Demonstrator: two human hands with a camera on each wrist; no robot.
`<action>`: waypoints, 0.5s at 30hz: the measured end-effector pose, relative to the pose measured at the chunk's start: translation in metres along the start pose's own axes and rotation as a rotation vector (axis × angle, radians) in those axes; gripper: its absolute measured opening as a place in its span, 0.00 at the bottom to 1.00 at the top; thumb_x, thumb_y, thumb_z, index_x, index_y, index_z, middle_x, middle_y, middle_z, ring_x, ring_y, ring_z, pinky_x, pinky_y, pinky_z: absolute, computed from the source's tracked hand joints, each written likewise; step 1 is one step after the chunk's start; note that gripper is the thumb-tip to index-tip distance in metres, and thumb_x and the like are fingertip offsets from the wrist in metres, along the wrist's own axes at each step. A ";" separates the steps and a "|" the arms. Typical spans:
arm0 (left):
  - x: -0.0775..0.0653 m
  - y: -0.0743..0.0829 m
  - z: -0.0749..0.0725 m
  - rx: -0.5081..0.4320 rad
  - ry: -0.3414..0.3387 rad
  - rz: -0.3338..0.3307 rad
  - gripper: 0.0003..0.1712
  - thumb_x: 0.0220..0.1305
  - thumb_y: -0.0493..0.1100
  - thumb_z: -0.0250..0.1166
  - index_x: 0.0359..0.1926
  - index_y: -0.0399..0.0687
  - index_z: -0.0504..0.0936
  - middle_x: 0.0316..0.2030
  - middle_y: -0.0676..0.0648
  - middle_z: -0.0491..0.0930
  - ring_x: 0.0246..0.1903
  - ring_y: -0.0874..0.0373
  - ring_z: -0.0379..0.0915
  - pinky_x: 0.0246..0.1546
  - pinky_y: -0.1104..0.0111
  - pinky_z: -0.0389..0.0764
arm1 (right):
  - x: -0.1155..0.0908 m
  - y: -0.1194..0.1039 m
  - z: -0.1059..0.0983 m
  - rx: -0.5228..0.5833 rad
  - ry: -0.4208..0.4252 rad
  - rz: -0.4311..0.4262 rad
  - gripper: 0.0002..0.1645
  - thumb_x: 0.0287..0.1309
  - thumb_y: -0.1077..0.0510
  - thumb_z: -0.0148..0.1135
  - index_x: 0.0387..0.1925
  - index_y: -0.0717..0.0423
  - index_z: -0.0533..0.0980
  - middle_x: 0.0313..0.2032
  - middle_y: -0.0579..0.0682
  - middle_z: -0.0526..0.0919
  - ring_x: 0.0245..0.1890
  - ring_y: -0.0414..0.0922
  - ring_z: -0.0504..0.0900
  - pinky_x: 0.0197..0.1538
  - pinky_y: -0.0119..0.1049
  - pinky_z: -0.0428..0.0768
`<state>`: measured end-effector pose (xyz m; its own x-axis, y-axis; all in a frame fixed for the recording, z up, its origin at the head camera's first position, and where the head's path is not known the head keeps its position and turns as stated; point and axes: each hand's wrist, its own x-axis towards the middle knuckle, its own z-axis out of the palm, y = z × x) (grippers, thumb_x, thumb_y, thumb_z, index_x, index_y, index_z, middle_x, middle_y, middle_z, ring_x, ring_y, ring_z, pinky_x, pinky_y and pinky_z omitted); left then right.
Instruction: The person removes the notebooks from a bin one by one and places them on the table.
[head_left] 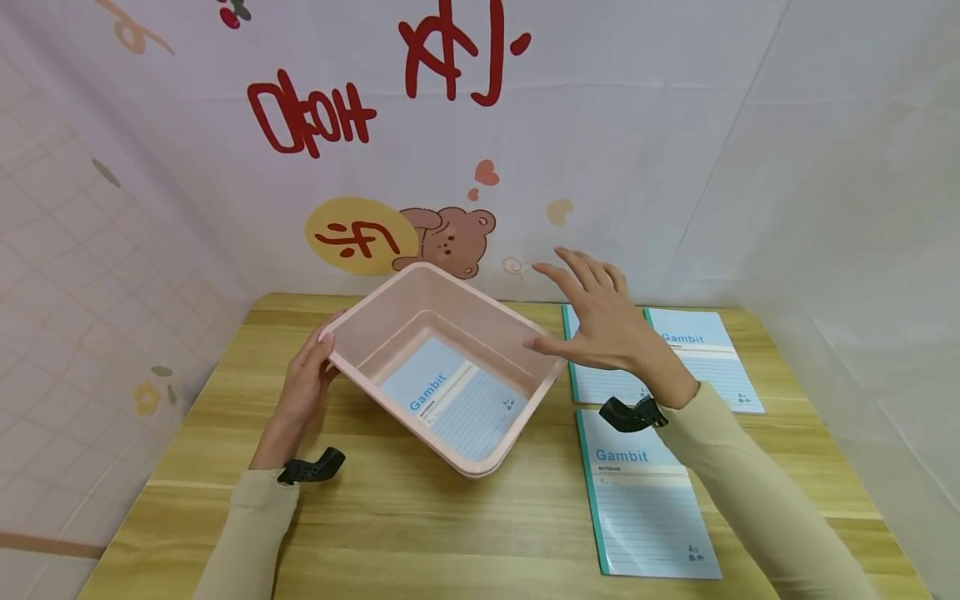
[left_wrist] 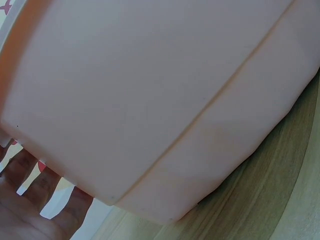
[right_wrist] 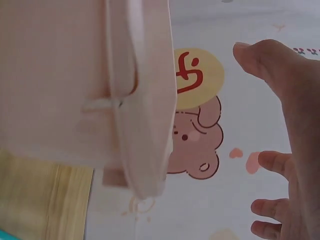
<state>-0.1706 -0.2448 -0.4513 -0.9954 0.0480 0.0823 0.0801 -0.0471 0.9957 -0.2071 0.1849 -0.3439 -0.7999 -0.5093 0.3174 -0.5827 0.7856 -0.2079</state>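
Note:
A pale pink plastic basin (head_left: 472, 321) is held tilted above the table in the head view. Inside, flat on its bottom, lies a light blue Gambit notebook (head_left: 465, 408). My left hand (head_left: 307, 367) grips the basin's left corner, thumb over the rim and fingers underneath. The left wrist view shows those fingers (left_wrist: 37, 187) behind the basin's outer wall (left_wrist: 125, 90). Spread wide, my right hand (head_left: 600, 325) is raised by the basin's right corner and holds nothing. In the right wrist view a gap separates its thumb (right_wrist: 270, 57) from the basin's side (right_wrist: 55, 85).
On the wood-grain table (head_left: 375, 533), more Gambit notebooks lie to the right: one near the front (head_left: 652, 517), one at the back right (head_left: 712, 367), and another partly hidden behind my right hand (head_left: 600, 385). A printed white cloth (head_left: 637, 150) hangs behind the table.

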 end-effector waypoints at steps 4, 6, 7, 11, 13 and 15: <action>0.000 0.000 0.000 0.007 0.004 -0.008 0.31 0.82 0.58 0.47 0.79 0.56 0.63 0.65 0.58 0.68 0.60 0.59 0.66 0.57 0.75 0.72 | 0.011 -0.009 0.000 0.009 -0.005 -0.017 0.59 0.50 0.23 0.66 0.79 0.34 0.56 0.81 0.51 0.50 0.80 0.57 0.51 0.73 0.65 0.49; 0.000 0.000 0.000 0.002 0.001 -0.005 0.31 0.82 0.57 0.46 0.79 0.55 0.62 0.65 0.58 0.68 0.60 0.59 0.66 0.57 0.74 0.72 | 0.016 -0.014 0.000 0.012 -0.012 -0.022 0.59 0.50 0.22 0.65 0.79 0.34 0.56 0.81 0.50 0.49 0.80 0.56 0.50 0.74 0.65 0.48; 0.000 0.000 0.000 0.000 -0.003 -0.002 0.31 0.82 0.57 0.46 0.79 0.54 0.62 0.65 0.57 0.68 0.60 0.59 0.66 0.57 0.73 0.73 | 0.019 -0.016 0.000 0.010 -0.016 -0.023 0.59 0.51 0.22 0.65 0.79 0.33 0.56 0.81 0.50 0.49 0.80 0.56 0.49 0.74 0.65 0.48; 0.000 0.000 0.000 -0.014 -0.016 0.012 0.31 0.82 0.56 0.45 0.79 0.53 0.62 0.64 0.57 0.69 0.59 0.58 0.66 0.57 0.72 0.73 | 0.029 -0.024 0.002 0.009 -0.033 -0.032 0.59 0.50 0.20 0.63 0.79 0.33 0.56 0.82 0.49 0.49 0.81 0.55 0.49 0.75 0.64 0.48; 0.001 -0.001 0.000 -0.016 -0.017 0.015 0.31 0.82 0.56 0.46 0.79 0.53 0.62 0.64 0.57 0.69 0.59 0.58 0.66 0.56 0.72 0.73 | 0.034 -0.027 0.004 0.005 -0.044 -0.039 0.59 0.50 0.20 0.63 0.79 0.32 0.55 0.82 0.49 0.48 0.81 0.55 0.48 0.75 0.64 0.47; 0.001 -0.001 0.000 -0.016 -0.015 0.016 0.31 0.82 0.56 0.46 0.79 0.53 0.62 0.64 0.57 0.69 0.59 0.58 0.66 0.56 0.73 0.73 | 0.038 -0.030 0.006 0.004 -0.056 -0.048 0.60 0.50 0.19 0.62 0.79 0.32 0.55 0.82 0.49 0.48 0.82 0.54 0.47 0.76 0.64 0.47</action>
<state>-0.1716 -0.2448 -0.4517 -0.9931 0.0625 0.0992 0.0952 -0.0635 0.9934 -0.2206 0.1398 -0.3309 -0.7777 -0.5652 0.2750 -0.6210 0.7586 -0.1971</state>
